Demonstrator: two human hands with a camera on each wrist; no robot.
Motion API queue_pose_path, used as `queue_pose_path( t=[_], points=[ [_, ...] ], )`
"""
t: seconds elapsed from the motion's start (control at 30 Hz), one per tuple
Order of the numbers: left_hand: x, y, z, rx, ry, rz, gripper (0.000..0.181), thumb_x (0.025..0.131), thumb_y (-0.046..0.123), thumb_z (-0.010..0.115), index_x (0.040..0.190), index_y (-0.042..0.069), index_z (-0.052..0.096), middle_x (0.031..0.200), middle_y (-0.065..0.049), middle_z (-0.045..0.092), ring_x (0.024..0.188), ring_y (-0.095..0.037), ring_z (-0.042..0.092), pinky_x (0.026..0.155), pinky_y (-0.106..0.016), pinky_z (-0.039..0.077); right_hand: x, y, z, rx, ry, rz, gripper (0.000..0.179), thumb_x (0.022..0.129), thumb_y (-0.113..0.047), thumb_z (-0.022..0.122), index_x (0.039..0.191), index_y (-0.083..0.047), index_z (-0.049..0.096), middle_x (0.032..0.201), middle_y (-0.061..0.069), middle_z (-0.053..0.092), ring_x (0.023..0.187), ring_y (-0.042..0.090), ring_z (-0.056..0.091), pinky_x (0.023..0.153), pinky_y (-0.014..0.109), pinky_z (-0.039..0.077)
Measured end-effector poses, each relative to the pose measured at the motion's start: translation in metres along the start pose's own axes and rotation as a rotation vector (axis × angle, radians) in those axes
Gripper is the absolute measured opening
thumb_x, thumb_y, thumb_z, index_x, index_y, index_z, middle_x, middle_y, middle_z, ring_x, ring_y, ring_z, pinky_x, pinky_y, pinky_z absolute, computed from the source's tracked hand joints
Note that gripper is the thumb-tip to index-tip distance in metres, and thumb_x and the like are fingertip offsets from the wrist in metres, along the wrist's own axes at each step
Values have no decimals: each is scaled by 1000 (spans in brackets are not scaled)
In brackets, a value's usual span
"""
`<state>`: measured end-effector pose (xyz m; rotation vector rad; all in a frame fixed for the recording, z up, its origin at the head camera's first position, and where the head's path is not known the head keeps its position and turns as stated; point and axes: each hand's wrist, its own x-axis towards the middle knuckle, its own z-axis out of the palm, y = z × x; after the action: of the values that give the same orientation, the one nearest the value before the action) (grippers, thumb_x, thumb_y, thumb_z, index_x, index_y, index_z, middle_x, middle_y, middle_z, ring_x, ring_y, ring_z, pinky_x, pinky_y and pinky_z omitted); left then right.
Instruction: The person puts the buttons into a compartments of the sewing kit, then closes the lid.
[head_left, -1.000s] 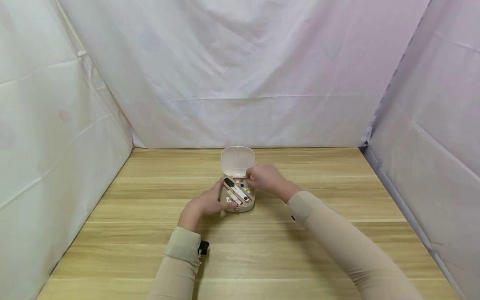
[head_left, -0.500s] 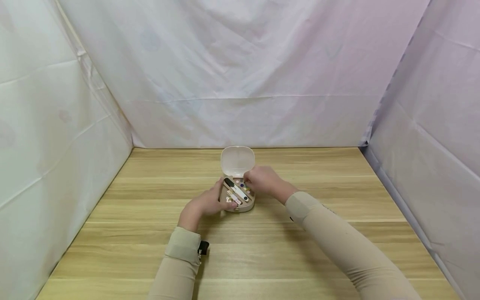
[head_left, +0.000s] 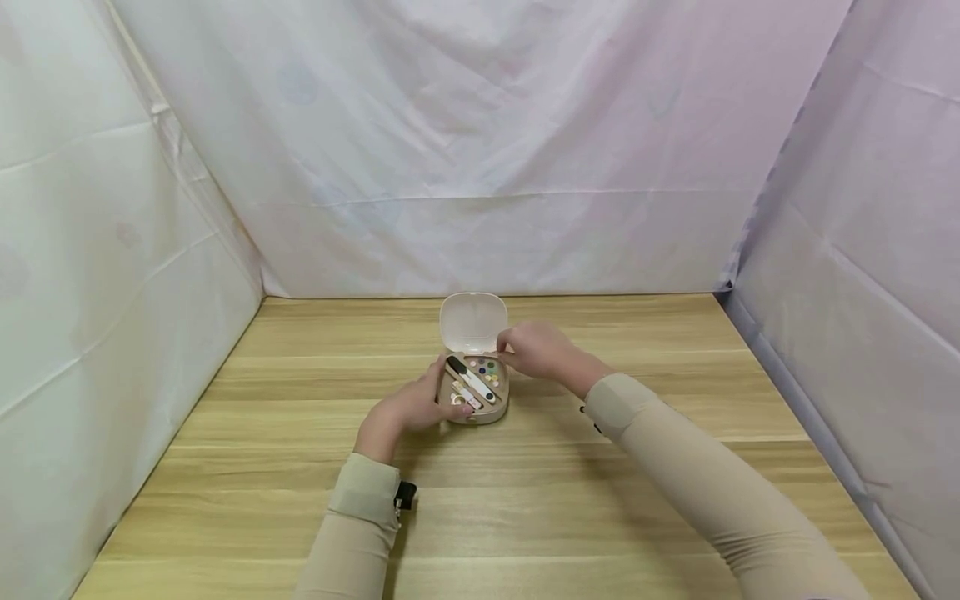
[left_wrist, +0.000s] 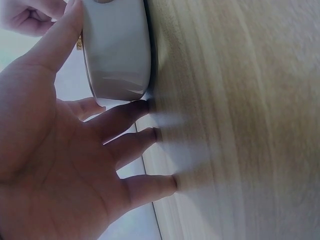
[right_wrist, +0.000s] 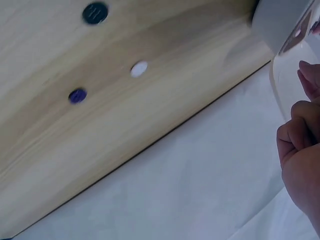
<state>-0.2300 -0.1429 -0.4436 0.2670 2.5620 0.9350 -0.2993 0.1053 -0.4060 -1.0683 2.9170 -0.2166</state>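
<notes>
A beige sewing kit case (head_left: 491,417) stands on the table with its translucent lid (head_left: 474,321) raised at the back. Several small coloured buttons (head_left: 495,379) lie in its right compartment, beside a slim white tool (head_left: 480,388) with a black end. My left hand (head_left: 407,407) holds the case, thumb on the front rim and index finger behind its left side; the other fingers spread down to the table. At the back right corner, by the hinge, is my right hand (head_left: 536,350) with curled fingers. I cannot tell whether its fingertips pinch anything.
In the right wrist view, a dark green button (right_wrist: 95,13), a white button (right_wrist: 139,68) and a purple button (right_wrist: 77,95) lie loose on the wooden table (right_wrist: 45,55). A white cloth wall (head_left: 480,242) rises behind the table.
My right hand dipped left over the button compartment, then drew back right to the case's corner, uncovering a green button inside. My left hand keeps its place on the case.
</notes>
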Motion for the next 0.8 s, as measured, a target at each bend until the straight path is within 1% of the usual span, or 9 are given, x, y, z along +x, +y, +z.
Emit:
queue_pose_path(
  t=[0.1,0.2,0.3,0.4,0.47,0.53,0.67,0.73,0.8],
  points=[
    [0,0,-1,-1,3,-4,121,92,51,81,173,14,-1,171,-29,31,155,-49,39,129,-62,33,-6,12,-6,32,6,17,19,102,-20,70,111,-7,80,109,10,82,93,24,77,85,43,64],
    [-1,0,-2,2,2,-10,121,92,50,81,173,13,-1,172,-30,30,155,-50,38,130,-62,32,-13,25,-11,71,7,42,20,102,-19,70,112,-4,79,112,13,81,98,27,77,89,45,64],
    [-2,0,-3,8,2,-14,121,92,50,81,173,13,-1,172,-30,29,155,-51,38,129,-62,31,-21,39,-14,80,6,77,21,102,-20,71,112,-4,79,114,13,81,102,28,77,89,47,64],
    [-3,-1,-4,4,3,-20,120,93,49,81,173,14,-1,172,-30,29,155,-51,37,130,-62,31,-31,51,-15,74,0,108,21,102,-21,71,112,-5,80,115,13,81,100,28,77,87,47,64],
    [-3,-1,-4,4,3,-21,120,93,49,81,173,14,-1,172,-30,29,155,-51,37,129,-63,31,-38,59,-13,78,-12,132,21,102,-22,72,112,-6,80,114,12,81,97,26,76,85,46,63],
    [-3,-1,-4,3,4,-22,120,93,49,81,173,15,-1,172,-29,28,156,-51,37,130,-63,31,-45,66,-10,96,-37,159,21,101,-21,72,112,-5,81,108,11,81,87,23,73,79,43,62],
    [-3,-2,-4,3,3,-20,120,93,49,81,173,14,-1,172,-30,29,155,-51,38,129,-63,31,-59,82,-1,126,-92,208,19,100,-20,74,110,-6,81,92,5,77,70,16,57,68,34,52],
    [-3,-2,-4,4,2,-20,120,93,49,81,173,13,-1,171,-30,30,155,-51,38,129,-62,32,-65,89,5,138,-116,222,18,99,-20,74,108,-6,81,87,3,75,69,15,52,66,32,49],
    [-3,-2,-4,6,2,-19,120,93,49,81,173,12,0,171,-30,30,155,-50,39,129,-62,32,-71,95,11,155,-137,234,15,98,-19,75,104,-7,82,89,1,76,70,13,53,68,31,49]
  ],
)
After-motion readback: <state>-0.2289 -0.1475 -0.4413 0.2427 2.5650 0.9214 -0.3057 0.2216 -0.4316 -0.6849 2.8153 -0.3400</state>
